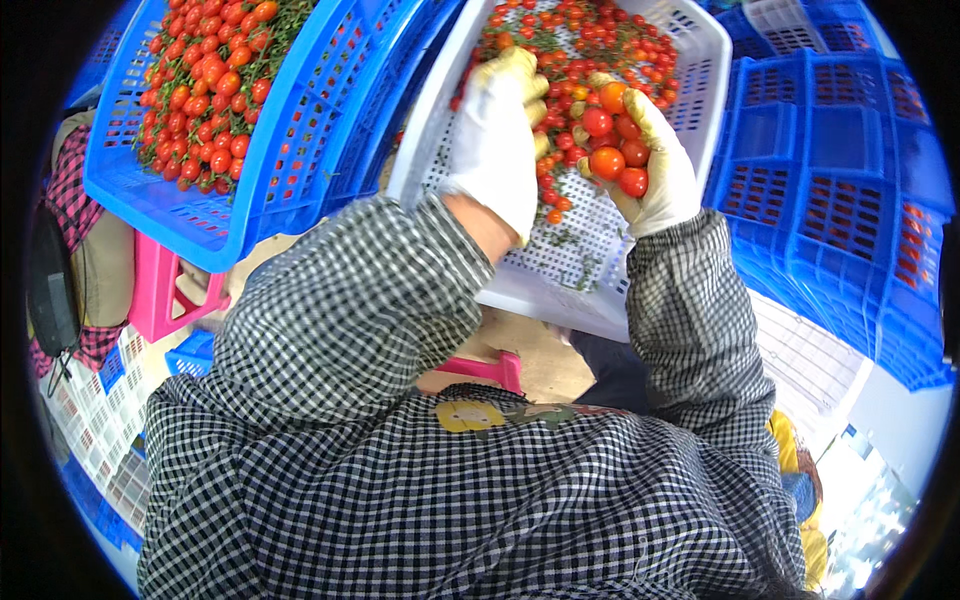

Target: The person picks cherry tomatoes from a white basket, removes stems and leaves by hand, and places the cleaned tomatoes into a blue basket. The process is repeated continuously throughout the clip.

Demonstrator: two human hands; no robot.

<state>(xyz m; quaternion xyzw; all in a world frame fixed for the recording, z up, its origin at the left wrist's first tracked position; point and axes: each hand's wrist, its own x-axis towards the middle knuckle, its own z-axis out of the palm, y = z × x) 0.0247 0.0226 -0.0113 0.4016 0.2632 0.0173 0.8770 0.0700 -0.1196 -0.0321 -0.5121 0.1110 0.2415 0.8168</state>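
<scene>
A white plastic crate (559, 262) with a perforated floor lies before me, holding loose cherry tomatoes (645, 56) and bits of green stem. My right hand (667, 169), in a white glove with yellowish fingers, cups several red and orange cherry tomatoes (607, 161) above the crate's right side. Over the tomatoes on the crate's left side is my left hand (499, 135), gloved the same way. Its fingers curl away from view, so whatever they may hold is hidden.
At the left, a blue plastic crate (199, 214) holds a heap of cherry tomatoes with stems. Stacked blue crates (836, 165) stand close on the right. Pink stools (154, 289) show below. Another person's checked sleeve (71, 176) is at the far left.
</scene>
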